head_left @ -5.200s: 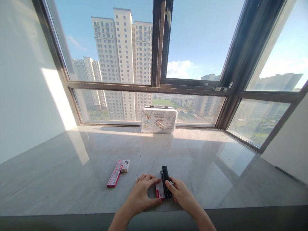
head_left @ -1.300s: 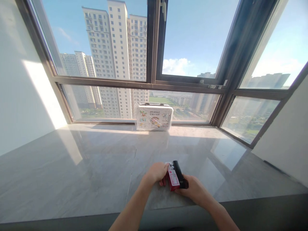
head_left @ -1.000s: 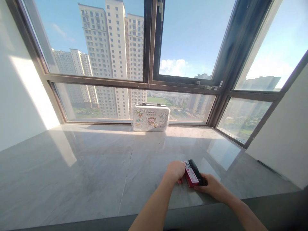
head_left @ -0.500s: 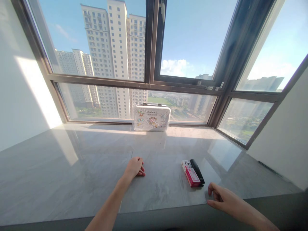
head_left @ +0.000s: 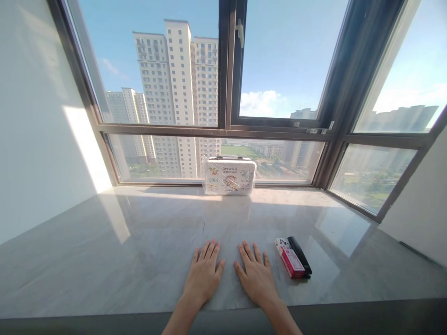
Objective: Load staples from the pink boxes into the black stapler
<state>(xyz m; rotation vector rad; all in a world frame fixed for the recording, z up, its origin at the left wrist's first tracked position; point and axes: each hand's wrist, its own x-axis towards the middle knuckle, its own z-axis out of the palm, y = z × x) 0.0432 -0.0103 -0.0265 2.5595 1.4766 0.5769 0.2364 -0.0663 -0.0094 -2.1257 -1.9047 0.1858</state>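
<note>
Both palms lie flat on a grey marble window sill [head_left: 153, 274], fingers stretched out. My left hand [head_left: 204, 272] rests a little left of the middle and holds nothing. Beside it, with a gap between the thumbs, my right hand [head_left: 256, 274] is also open and bare. Just right of that hand lies a small pink and white box [head_left: 290, 259]. A black stapler [head_left: 299, 257] lies along the box's right side, seemingly touching it. Neither hand touches these two.
A white case [head_left: 230, 177] with cartoon prints, wrapped in clear plastic, stands upright against the window at the back. Brown window frames [head_left: 167, 131] and white walls [head_left: 45, 153] bound the sill. Its front edge runs under my wrists.
My right hand has moved left, past the box and stapler, onto the sill. My left hand has turned and flattened with fingers spread. The camera view has shifted slightly.
</note>
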